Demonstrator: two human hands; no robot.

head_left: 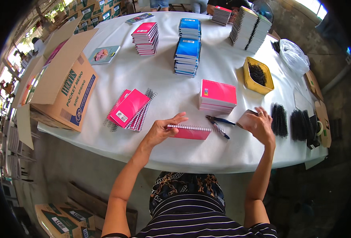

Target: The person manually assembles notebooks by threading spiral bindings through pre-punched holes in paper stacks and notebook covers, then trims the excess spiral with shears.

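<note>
My left hand [160, 131] grips the left end of a pink spiral notebook [191, 133], standing on its long edge with the wire coil upward. Under my right hand [262, 126], the fingers close around a small brownish block [246, 118] resting on the table; its kind is unclear. Between my hands lie pliers with dark blue handles [225, 120] and a white-and-blue pen-like tool [222, 131], close to the notebook's right end. Behind them is a stack of pink notebooks [218, 93]. Several coil-bound pink notebooks [128, 109] are piled crosswise left of my left hand.
An open carton [64, 85] stands at the left. Blue notebook stacks [187, 51] and another pink stack [145, 37] are farther back. A yellow tub [269, 84] holds black coils; bundles of black coils [279, 120] lie right of my right hand. Tall coil-bound stacks [250, 29] stand far right.
</note>
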